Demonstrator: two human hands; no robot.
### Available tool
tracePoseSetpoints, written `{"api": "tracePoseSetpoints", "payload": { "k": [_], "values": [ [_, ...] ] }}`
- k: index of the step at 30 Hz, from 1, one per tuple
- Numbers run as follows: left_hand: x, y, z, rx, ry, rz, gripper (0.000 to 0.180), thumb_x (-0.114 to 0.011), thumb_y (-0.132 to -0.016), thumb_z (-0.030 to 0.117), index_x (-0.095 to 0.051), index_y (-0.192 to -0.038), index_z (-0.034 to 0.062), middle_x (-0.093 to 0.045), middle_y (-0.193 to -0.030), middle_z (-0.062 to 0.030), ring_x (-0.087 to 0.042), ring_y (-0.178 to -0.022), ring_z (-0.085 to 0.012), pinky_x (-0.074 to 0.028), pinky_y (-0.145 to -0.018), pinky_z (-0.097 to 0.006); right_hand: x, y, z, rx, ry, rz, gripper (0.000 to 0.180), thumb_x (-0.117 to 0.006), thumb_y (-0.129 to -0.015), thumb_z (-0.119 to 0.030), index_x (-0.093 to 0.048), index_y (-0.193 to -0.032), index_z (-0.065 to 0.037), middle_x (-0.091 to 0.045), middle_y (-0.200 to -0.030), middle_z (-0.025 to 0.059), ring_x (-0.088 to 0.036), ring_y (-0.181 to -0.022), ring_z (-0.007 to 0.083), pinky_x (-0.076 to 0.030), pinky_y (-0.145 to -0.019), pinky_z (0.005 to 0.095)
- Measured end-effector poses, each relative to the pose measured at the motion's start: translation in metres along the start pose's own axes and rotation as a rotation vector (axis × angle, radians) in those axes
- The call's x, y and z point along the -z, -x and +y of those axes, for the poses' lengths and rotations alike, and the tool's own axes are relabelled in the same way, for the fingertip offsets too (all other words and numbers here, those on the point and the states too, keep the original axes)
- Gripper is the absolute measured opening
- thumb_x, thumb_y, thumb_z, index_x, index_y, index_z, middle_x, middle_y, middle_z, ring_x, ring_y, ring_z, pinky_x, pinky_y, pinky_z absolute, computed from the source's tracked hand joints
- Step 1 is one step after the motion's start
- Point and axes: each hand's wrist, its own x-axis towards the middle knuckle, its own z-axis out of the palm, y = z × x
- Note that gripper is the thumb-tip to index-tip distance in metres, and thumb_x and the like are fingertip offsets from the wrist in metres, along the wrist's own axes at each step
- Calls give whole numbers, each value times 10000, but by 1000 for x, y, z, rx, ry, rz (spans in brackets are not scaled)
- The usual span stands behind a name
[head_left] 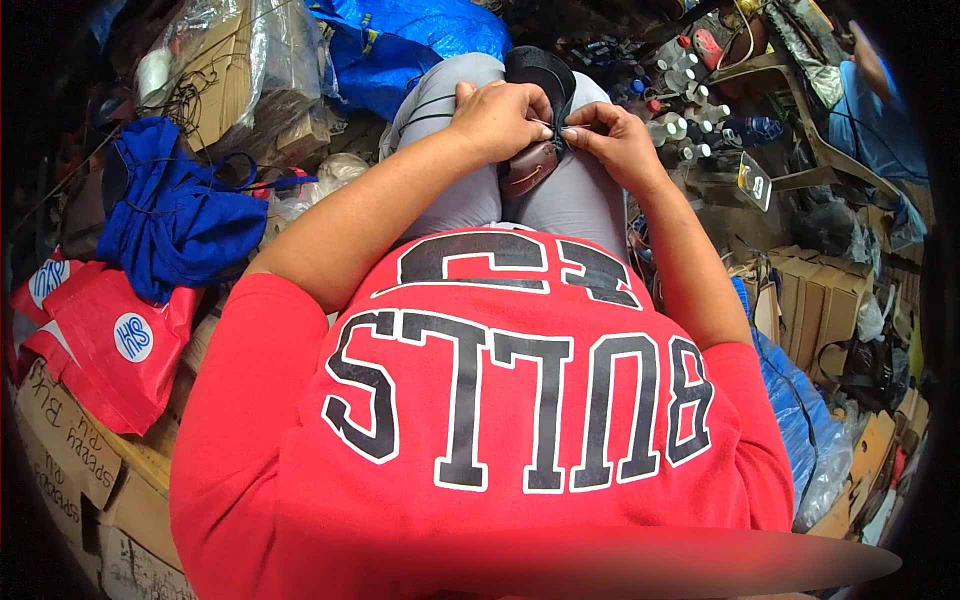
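Between my knees is a shoe with a brown leather upper (530,168) and a black sole (538,70). My left hand (503,120) is closed in a pinch over the shoe from its left side. Opposite it, my right hand (617,143) also pinches, thumb against forefinger. A thin, light thread seems to run at the fingertips of both hands, close to the shoe's edge. The fingertips of the two hands are a short way apart. Whether a needle is there is too small to tell.
Several small bottles with white, red and black caps (690,110) stand at the right, near a red clog (707,48). Blue cloth (180,215) and a red bag (115,335) lie at the left above cardboard boxes (75,440). A blue tarp (400,45) lies ahead.
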Motion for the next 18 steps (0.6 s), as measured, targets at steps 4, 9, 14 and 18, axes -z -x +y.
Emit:
{"api": "tracePoseSetpoints", "payload": {
  "k": [4,9,14,18],
  "values": [
    [3,-5,-2,-38,-27,-10,132,-735,-686,289,-700,-785,210,-657,-799,42,-520,-948,-194,-283,-797,-417,7,-3,-10,122,225,-66,108,-717,-764,-101,-673,-815,-17,-635,-781,19,-546,-731,65,-448,-672,219],
    [14,10,-17,-193,-134,155,125,-732,-685,286,-672,-719,182,-571,-811,32,-489,-964,-191,-282,-784,-426,22,8,4,-141,-114,-50,187,-751,-727,-175,-662,-791,-23,-577,-764,20,-541,-790,132,-431,-735,280],
    [21,12,3,-115,-165,-28,108,-619,-801,248,-661,-863,171,-653,-807,-38,-592,-842,-241,-307,-769,-412,21,12,4,161,80,20,173,-762,-714,-181,-670,-799,-61,-498,-921,41,-497,-920,152,-420,-795,276],
    [16,6,0,-173,-156,-24,136,-579,-833,247,-659,-911,170,-670,-805,-69,-621,-783,-265,-319,-765,-405,26,25,9,-11,64,-30,143,-716,-749,-111,-633,-820,-19,-451,-974,10,-480,-909,101,-404,-820,246]
  ]
}}
